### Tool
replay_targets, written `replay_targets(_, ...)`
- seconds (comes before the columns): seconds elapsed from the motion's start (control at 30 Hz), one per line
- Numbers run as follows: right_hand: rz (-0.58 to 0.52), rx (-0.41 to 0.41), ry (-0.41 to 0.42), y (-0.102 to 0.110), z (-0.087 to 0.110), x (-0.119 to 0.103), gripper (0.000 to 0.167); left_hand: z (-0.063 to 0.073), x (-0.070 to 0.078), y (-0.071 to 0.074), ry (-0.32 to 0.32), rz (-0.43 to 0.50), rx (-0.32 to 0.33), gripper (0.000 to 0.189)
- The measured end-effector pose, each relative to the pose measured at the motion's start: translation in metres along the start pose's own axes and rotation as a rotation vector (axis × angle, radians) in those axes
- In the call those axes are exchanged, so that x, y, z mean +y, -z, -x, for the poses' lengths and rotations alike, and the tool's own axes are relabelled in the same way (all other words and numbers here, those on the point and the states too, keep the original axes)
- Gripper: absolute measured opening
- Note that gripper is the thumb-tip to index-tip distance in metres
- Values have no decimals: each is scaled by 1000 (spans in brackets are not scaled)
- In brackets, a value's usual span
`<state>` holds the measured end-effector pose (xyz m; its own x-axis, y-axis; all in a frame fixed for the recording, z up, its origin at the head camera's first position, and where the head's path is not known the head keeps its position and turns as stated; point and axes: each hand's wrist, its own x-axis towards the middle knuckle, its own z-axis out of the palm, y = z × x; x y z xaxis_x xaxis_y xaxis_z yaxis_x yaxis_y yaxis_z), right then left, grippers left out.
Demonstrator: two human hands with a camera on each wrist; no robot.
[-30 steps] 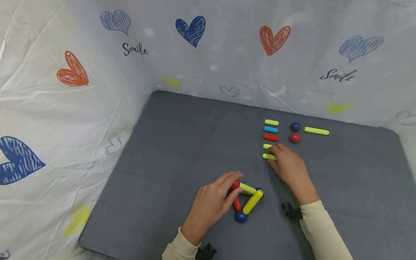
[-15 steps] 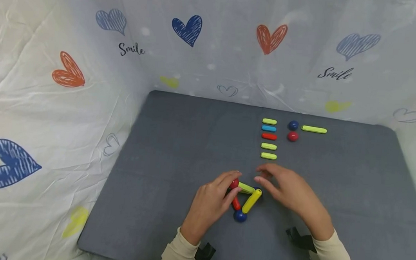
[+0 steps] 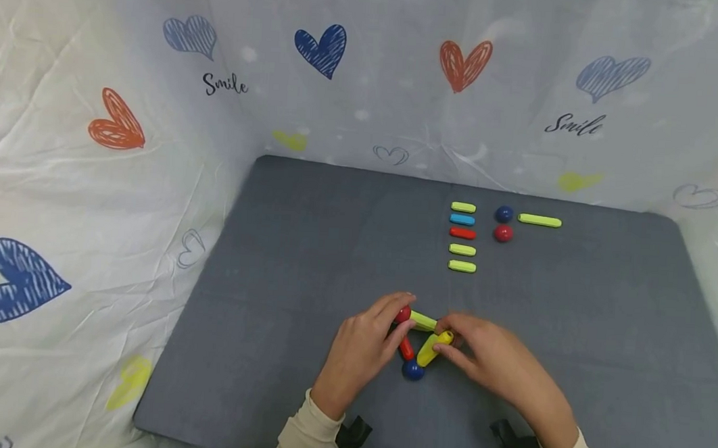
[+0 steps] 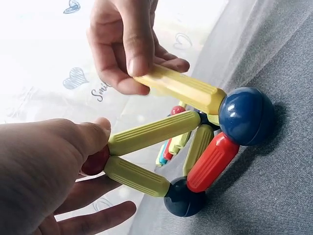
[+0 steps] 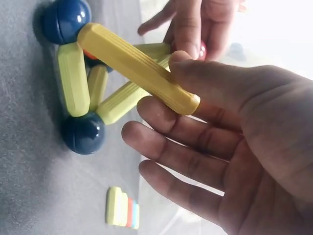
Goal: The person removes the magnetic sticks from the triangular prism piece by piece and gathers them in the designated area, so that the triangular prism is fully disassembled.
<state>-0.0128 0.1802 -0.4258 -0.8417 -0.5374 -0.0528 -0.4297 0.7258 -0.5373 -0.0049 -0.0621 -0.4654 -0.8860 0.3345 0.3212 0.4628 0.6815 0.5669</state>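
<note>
My left hand point(image 3: 358, 349) pinches the red ball point(image 4: 95, 162) at the top of a small frame of ribbed rods and balls. From that ball, two light-green rods point(image 4: 138, 175) slope down to blue balls point(image 4: 185, 197). At the frame's base lie a red rod point(image 4: 213, 163) and more light-green rods point(image 5: 74, 80). The fingers of my right hand point(image 3: 501, 356) pinch the free upper end of a yellow rod point(image 5: 137, 66). Its other end meets the near blue ball point(image 4: 247, 116), and it slants upward, apart from the red ball.
Behind the frame, a column of short rods point(image 3: 463, 233) lies on the grey table point(image 3: 309, 248). To its right are a loose blue ball point(image 3: 504, 214), a red ball point(image 3: 503, 233) and a long light-green rod point(image 3: 539, 220). A heart-printed cloth point(image 3: 366, 82) rises behind the table.
My right hand has come back from the column of short rods and now grips the yellow rod's upper end. The left hand has stayed on the red ball.
</note>
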Motion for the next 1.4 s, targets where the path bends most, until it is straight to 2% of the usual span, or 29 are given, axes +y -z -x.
replay_targets(0.23, -14, -32, 0, 0, 15, -4, 19, 0, 0, 0, -6, 3, 3, 46)
replay_targets(0.4, -49, -98, -54, -1, 25, -2, 21, 1, 0, 0, -7, 3, -4, 47)
replay_targets(0.57, -117, -185, -74, -8, 30, 2, 19, 1, -1, 0, -8, 0, -8, 47)
replay_targets(0.67, -123, -199, -73, -16, 30, 2, 19, 1, -2, 0, -11, 3, -2, 47)
replay_targets(0.87, -28, -129, -55, -35, 28, -4, 22, 1, -2, -1, -17, 10, 7, 47)
replay_targets(1.07, 59, -48, -75, -52, 25, -12, 25, 1, -2, -2, -19, 15, 10, 46)
replay_targets(1.4, 118, 25, -60, -62, 24, -12, 27, 1, -1, -1, -14, 6, 13, 47)
